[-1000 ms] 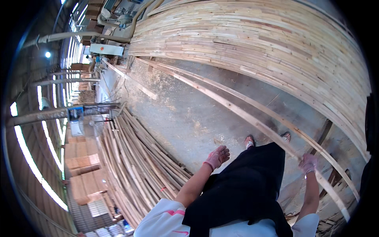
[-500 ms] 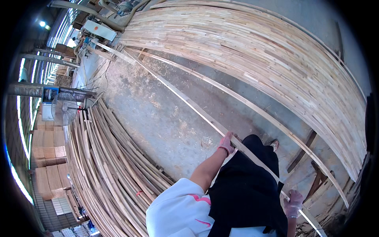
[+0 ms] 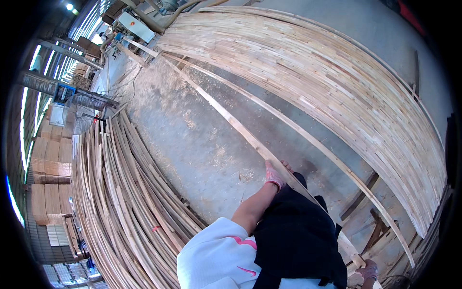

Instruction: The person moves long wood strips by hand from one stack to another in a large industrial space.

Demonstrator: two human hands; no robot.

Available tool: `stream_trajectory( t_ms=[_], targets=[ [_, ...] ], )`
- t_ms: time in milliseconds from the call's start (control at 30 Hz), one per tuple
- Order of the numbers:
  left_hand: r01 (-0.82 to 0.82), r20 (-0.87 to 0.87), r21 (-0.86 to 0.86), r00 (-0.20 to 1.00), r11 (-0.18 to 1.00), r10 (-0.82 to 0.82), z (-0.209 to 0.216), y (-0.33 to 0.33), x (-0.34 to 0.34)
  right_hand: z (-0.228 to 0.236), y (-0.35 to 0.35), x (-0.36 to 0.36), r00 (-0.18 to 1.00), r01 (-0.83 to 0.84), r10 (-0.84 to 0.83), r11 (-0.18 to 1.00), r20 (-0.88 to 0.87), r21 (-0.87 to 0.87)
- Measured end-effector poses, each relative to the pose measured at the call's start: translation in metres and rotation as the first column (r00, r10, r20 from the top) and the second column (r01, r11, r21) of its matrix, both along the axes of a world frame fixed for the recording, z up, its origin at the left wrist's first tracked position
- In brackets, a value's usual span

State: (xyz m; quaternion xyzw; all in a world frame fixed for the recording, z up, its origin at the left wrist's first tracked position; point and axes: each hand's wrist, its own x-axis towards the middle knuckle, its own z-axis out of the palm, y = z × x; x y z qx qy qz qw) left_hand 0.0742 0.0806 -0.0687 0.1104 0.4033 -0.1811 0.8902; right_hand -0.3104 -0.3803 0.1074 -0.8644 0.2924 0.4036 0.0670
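Observation:
A long, thin wooden strip [image 3: 248,136] runs from the far left, past my body, to the lower right. My left hand [image 3: 275,175], in a pinkish glove, is closed round it in front of my dark apron, its fingertips showing over the far edge. Close to the strip's near end, my right hand [image 3: 368,269], also gloved, is closed on it; part of that hand lies near the dark picture rim. A second long strip [image 3: 308,137] stretches roughly alongside, between the held one and a broad layer of pale strips [image 3: 308,72].
To the left lies a big pile of long wooden strips [image 3: 125,188]. Behind it stand a caged fan [image 3: 79,114] and stacked wood bundles [image 3: 50,159]. Machinery with a white panel [image 3: 136,26] is at the far end. Sawdust covers parts of the concrete floor [image 3: 192,144].
The strip has turned so that more of its broad face shows. My right hand has moved down and rightward with it, while my left hand keeps its grip. The view has shifted slightly.

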Motion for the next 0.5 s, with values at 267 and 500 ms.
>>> stream_trajectory(
  t_ms=[267, 500],
  targets=[
    [0.378, -0.199, 0.574, 0.925, 0.727, -0.324, -0.029, -0.075, -0.024, 0.015, 0.018, -0.087, 0.943, -0.086, 0.217, 0.891, 0.252, -0.445],
    [0.317, -0.338, 0.265, 0.915, 0.911, -0.220, -0.039, -0.070, -0.065, -0.060, -0.021, -0.128, 0.889, 0.041, 0.205, 0.855, 0.410, -0.517]
  ],
)
